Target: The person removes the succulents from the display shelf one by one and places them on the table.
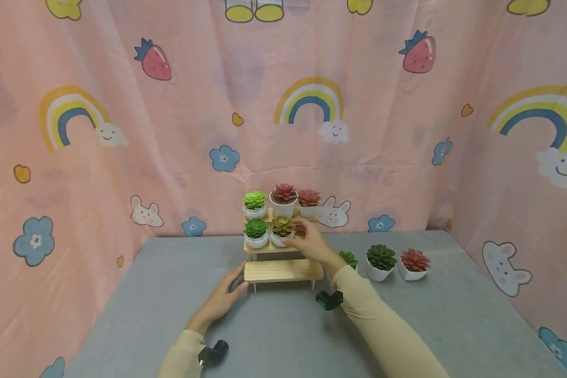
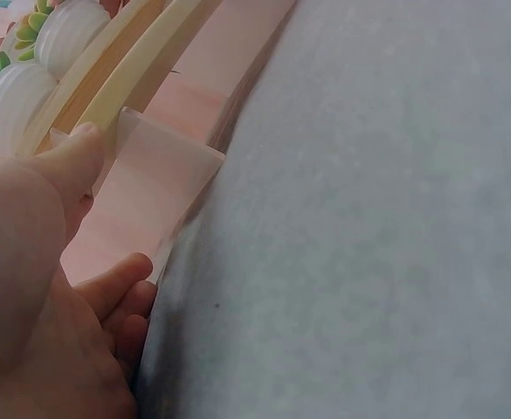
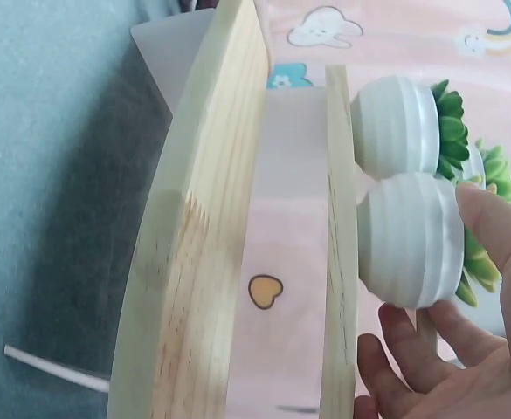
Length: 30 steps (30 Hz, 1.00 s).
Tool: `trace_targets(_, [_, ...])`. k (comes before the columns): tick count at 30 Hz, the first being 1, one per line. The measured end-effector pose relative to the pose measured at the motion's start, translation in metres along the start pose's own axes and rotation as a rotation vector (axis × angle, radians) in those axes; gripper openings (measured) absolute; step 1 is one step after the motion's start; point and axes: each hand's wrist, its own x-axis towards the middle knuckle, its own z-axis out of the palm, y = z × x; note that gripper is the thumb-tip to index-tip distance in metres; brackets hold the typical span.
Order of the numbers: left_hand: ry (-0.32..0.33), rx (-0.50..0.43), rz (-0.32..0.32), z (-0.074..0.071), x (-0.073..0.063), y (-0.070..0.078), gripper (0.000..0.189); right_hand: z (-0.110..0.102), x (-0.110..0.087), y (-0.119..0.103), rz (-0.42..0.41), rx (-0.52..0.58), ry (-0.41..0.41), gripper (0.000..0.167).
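A tiered wooden plant stand [image 1: 283, 270] with pale panel legs stands on the table. My left hand [image 1: 225, 294] holds the left end of its lowest shelf, thumb at the front edge, other fingers beside the leg [image 2: 146, 183]. On the middle shelf, my right hand [image 1: 313, 242] grips a yellow-green succulent [image 1: 282, 226] in a ribbed white pot [image 3: 410, 240], thumb on one side and fingers on the other. Left of it sits a green succulent [image 1: 256, 229]. The top shelf carries a bright green succulent [image 1: 254, 200] and two reddish ones [image 1: 283, 194].
Right of the stand, a dark green succulent [image 1: 381, 258] and a red succulent [image 1: 414, 261] stand in white pots on the grey table [image 1: 146, 304]. A small green succulent [image 1: 348, 258] is partly hidden behind my right forearm. A pink patterned curtain [image 1: 184, 126] hangs close behind the stand.
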Motion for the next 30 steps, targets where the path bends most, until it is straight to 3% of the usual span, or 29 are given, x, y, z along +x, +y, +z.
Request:
trace_targets(16, [0.009,0.002,0.007,0.0,0.001,-0.002,0.061,0.014,0.002,-0.006,0.068,0.012,0.114,0.056])
trace_targets(30, [0.019,0.0,0.009,0.001,0.0,-0.002,0.061,0.006,-0.005,-0.004,0.078,-0.028,0.112,0.06])
